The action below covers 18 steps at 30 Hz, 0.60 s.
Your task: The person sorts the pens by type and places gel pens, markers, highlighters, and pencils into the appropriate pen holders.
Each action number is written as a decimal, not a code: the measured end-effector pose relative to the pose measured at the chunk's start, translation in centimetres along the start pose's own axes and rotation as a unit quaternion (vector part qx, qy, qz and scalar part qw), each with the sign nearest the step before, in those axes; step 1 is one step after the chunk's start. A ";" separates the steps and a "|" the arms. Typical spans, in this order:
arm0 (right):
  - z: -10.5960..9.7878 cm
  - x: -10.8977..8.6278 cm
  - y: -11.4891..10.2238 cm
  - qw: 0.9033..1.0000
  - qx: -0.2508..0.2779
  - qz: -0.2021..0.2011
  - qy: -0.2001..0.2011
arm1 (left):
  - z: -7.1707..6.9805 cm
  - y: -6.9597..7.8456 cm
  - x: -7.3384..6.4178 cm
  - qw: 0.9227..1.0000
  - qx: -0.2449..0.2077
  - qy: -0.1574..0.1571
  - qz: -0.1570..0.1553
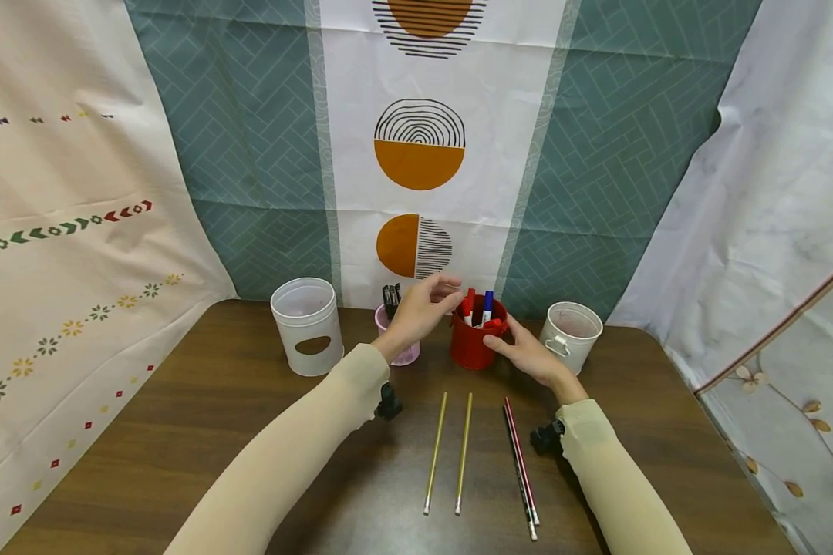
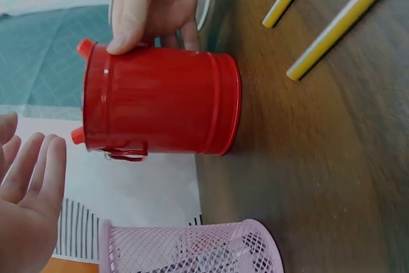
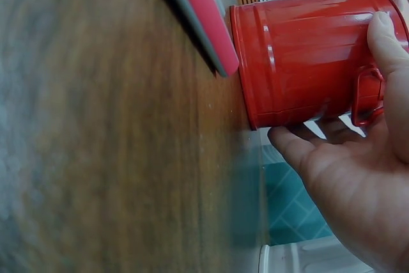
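Note:
A red metal bucket (image 1: 470,351) stands upright on the table, with red markers (image 1: 470,299) and a blue marker (image 1: 488,304) in it. My right hand (image 1: 533,358) grips the bucket from its right side, thumb on the near wall near the rim, fingers round the back. In the right wrist view that thumb (image 3: 385,39) lies just above a small side handle. Close to the bucket's left rim, my left hand (image 1: 419,312) hovers with relaxed fingers and holds nothing. Behind the left wrist, a pink mesh cup (image 1: 408,356) containing dark items is partly hidden.
Two yellow pencils (image 1: 435,455) lie apart in front of the bucket. To their right, a red pencil (image 1: 521,462) and a black pencil (image 1: 517,456) lie side by side. A tall white bin (image 1: 308,320) stands left, a white bucket (image 1: 573,339) right. Patterned cloth hangs behind.

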State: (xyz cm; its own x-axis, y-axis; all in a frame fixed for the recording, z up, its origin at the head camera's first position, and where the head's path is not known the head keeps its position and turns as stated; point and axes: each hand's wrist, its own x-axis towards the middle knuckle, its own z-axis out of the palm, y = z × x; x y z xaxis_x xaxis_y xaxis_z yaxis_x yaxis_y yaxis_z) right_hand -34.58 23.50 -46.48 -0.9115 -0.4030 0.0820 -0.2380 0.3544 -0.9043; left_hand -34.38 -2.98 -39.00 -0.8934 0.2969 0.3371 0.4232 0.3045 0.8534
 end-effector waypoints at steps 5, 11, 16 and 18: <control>-0.1 -0.1 0.1 1.000 -0.008 0.004 0.006 | -0.7 0.6 -1.5 0.999 0.013 -0.019 0.026; -1.2 -0.9 -1.0 1.000 -0.004 0.006 -0.002 | -1.0 1.5 -3.3 0.998 0.019 -0.051 0.038; -2.8 -2.2 -3.3 1.000 -0.018 -0.003 -0.020 | -1.4 2.1 -4.5 0.996 0.027 -0.066 0.059; -3.6 -3.0 -4.2 0.999 -0.039 -0.012 -0.021 | -1.5 2.2 -5.0 0.995 0.031 -0.072 0.064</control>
State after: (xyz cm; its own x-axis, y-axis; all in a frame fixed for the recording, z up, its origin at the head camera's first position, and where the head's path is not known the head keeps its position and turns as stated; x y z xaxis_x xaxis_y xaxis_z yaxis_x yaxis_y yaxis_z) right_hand -32.10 26.25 -41.45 -0.8906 -0.4470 0.0837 -0.2866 0.4089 -0.8664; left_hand -29.16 -5.12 -38.23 -0.8028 0.4624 0.3765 0.5442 0.3099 0.7797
